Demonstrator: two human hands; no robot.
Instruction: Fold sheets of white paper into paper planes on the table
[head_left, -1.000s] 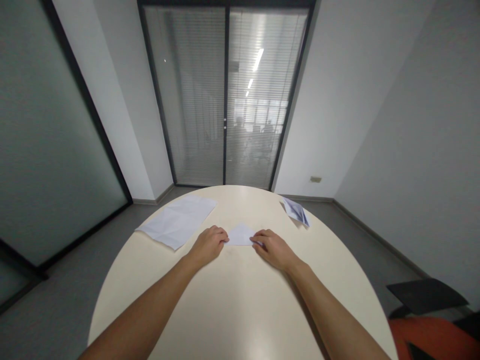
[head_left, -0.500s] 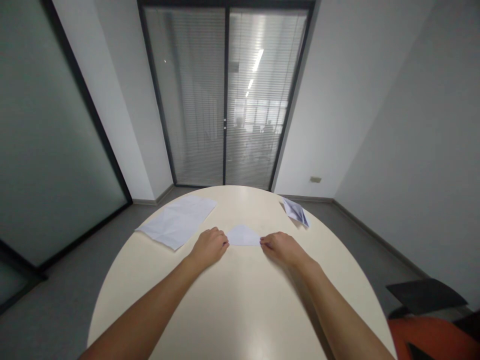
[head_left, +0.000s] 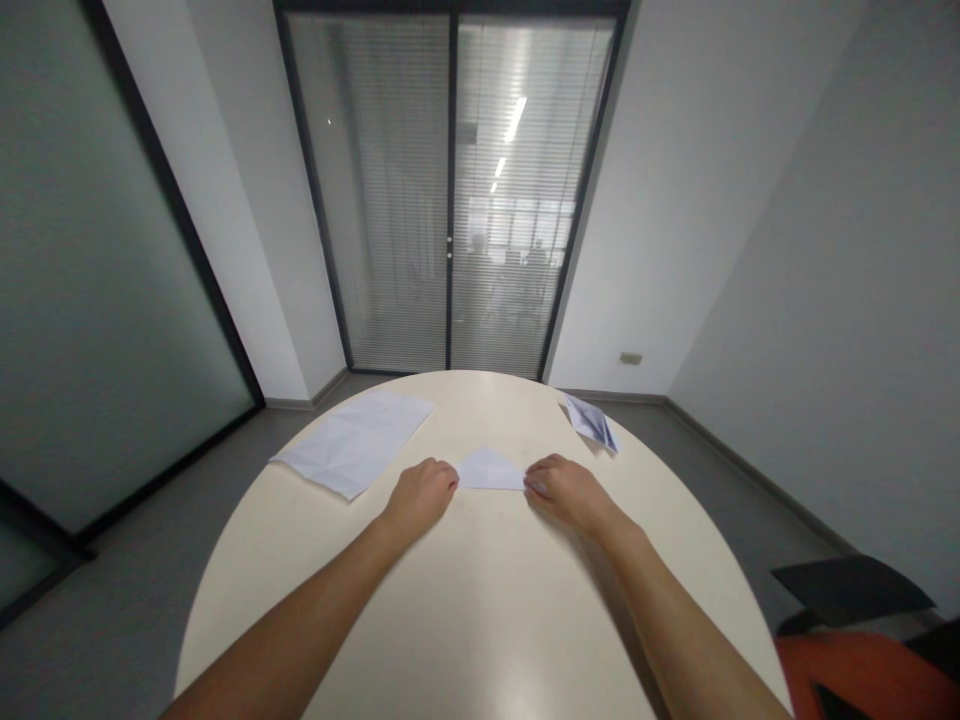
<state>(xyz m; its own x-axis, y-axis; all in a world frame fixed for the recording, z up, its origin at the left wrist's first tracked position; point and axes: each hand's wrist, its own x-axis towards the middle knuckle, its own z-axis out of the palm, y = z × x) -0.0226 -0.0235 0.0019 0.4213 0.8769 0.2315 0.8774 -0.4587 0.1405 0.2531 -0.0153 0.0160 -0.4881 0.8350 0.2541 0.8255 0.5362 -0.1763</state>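
Note:
A small folded piece of white paper (head_left: 491, 470) lies on the round table between my hands, with a straight edge towards me and a peaked far side. My left hand (head_left: 426, 490) is closed at its left corner, fingertips curled in. At the right corner my right hand (head_left: 562, 488) is closed too, with the paper's end between thumb and fingers. Both corners are hidden by the fingers.
A large creased sheet of white paper (head_left: 356, 440) lies at the table's far left. A folded paper piece (head_left: 592, 424) stands near the far right edge of the cream table (head_left: 465, 620). An orange and black chair (head_left: 862, 670) is at the lower right.
My right hand has shifted very slightly right and up, and a little more of the paper's right side shows. The left hand has barely moved.

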